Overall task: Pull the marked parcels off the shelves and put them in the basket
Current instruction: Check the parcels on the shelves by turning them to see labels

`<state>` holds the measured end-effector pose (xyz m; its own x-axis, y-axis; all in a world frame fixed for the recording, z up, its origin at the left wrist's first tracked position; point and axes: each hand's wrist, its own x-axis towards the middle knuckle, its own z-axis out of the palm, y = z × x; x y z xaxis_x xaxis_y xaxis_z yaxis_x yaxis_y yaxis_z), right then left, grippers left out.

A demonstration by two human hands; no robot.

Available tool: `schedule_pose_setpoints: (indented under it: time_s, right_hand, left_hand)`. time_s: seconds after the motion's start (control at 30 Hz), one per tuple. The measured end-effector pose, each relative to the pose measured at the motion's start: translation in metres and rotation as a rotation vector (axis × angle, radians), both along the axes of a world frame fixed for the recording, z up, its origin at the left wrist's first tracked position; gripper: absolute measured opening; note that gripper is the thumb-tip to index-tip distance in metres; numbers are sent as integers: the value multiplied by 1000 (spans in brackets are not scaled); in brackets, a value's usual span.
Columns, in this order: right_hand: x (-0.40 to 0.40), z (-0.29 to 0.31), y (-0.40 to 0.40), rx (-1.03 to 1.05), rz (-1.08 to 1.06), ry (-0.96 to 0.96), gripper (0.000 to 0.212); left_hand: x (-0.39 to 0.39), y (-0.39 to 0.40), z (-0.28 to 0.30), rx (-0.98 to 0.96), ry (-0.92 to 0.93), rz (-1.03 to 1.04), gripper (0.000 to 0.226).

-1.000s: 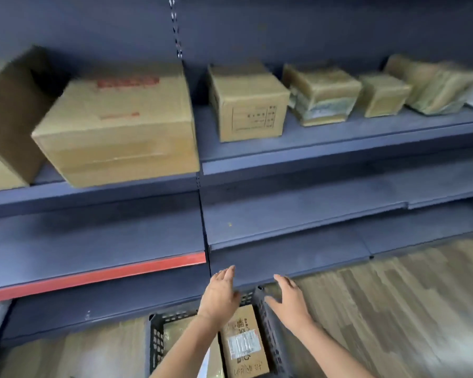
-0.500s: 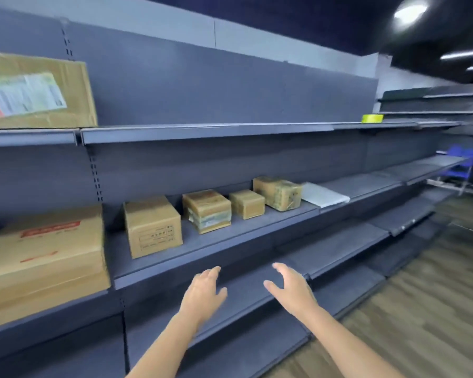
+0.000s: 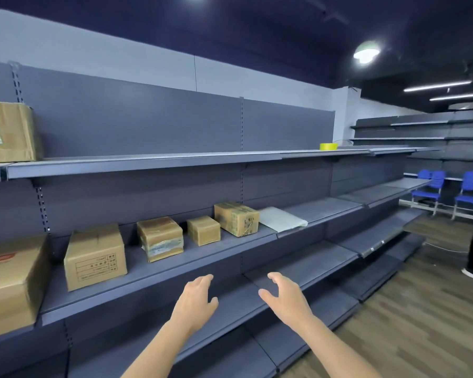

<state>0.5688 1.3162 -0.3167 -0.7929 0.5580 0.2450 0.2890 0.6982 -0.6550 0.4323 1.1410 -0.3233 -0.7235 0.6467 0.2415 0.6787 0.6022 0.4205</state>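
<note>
Cardboard parcel point(image 3: 7, 130) cut off at left, label seemingly unreadable.

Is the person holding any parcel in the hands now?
No, the left hand and the right hand are both empty, fingers spread, below the boxes.

Bare shelf point(image 3: 306, 264) lies open ahead; cartons point(image 3: 159, 238) crowd the shelf above, leftward.

Both hands out front holding nothing, left hand point(image 3: 195, 304) and right hand point(image 3: 284, 298), fingers loose. Row of cardboard parcels point(image 3: 160, 238) on the middle shelf point(image 3: 175, 268), yellow tape roll point(image 3: 328, 146) far right up top.
</note>
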Motion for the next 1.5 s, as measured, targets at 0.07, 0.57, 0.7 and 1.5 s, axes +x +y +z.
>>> schedule_pose_setpoints:
  time_s: [0.07, 0.57, 0.7, 1.5]
  right_hand:
    - [-1, -6, 0, -17, 12, -1, 53]
    - [-104, 5, -182, 28, 429, -18, 49]
    - [-120, 15, -271, 42, 518, 17, 48]
    - [-223, 8, -741, 81, 951, 47, 46]
  left_hand:
    - [0, -4, 0, -27, -12, 24, 59]
    - [-16, -225, 15, -16, 10, 462, 58]
    - [-11, -322, 18, 6, 49, 576, 56]
    - [6, -753, -15, 35, -11, 1020, 60]
